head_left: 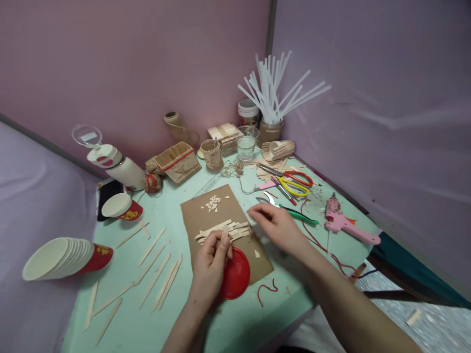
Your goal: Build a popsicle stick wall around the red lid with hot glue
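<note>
My left hand is closed in a pinch on a small wooden piece, above the near part of a brown cardboard sheet. My right hand hovers over the sheet's right edge, its fingers curled together; what they hold, if anything, is too small to tell. Split wooden strips lie in a row across the cardboard, partly behind my left hand. Small wooden chips are heaped farther back on it. A round red lid rests on the sheet beside my left hand.
Green-handled cutters, orange-handled scissors and a pink glue gun lie at the right. Wooden sticks and stacked paper cups are at the left. A water cup and white sticks stand behind.
</note>
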The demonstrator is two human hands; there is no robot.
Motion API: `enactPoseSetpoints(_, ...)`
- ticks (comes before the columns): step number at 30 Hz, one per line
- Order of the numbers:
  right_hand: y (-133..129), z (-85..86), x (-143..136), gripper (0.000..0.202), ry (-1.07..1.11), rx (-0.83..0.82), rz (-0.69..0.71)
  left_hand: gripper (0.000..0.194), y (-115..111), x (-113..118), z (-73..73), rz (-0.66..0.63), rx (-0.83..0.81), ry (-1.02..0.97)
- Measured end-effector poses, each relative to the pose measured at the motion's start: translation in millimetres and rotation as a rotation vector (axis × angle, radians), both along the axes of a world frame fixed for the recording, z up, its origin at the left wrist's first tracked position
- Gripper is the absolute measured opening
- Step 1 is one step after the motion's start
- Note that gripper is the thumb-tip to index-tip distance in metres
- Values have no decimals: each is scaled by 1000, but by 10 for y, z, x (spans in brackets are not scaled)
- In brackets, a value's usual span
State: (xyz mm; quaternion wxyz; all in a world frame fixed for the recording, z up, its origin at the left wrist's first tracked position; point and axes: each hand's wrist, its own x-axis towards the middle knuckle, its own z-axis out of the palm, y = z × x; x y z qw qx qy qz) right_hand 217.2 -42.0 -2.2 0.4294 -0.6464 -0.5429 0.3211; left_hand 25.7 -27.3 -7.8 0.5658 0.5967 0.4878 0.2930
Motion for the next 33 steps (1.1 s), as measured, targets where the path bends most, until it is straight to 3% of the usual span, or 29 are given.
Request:
enactPoseSetpoints(5,134,-90,802,25,-629,-154,-294,33,13,-21,20,44,-5,-18)
enactPoseSetpoints(7,201,-95,1060,32,-821,-265,-286,32,12,-25,10,50,-26,-49)
enactPoseSetpoints(9,259,-77,1208,35,-877,-317,-262,32,13,-26,0,53,-40,-72)
enactPoseSetpoints(16,249,-56,1149,41,-933,-300,-99,29,49,-19,-3,111,-80,-142)
enactPoseSetpoints(21,286,-162,1308,42,-1012,-436,-160,32,52,-36,-5,121,-170,-219)
enactPoseSetpoints(26,487,-225,1508,32,-999,-488,-58,31,61,-38,7,159,-240,-269)
enactPoseSetpoints(33,492,-142,1485,25,-973,-503,-47,25,133,-59,-43,266,-291,-433)
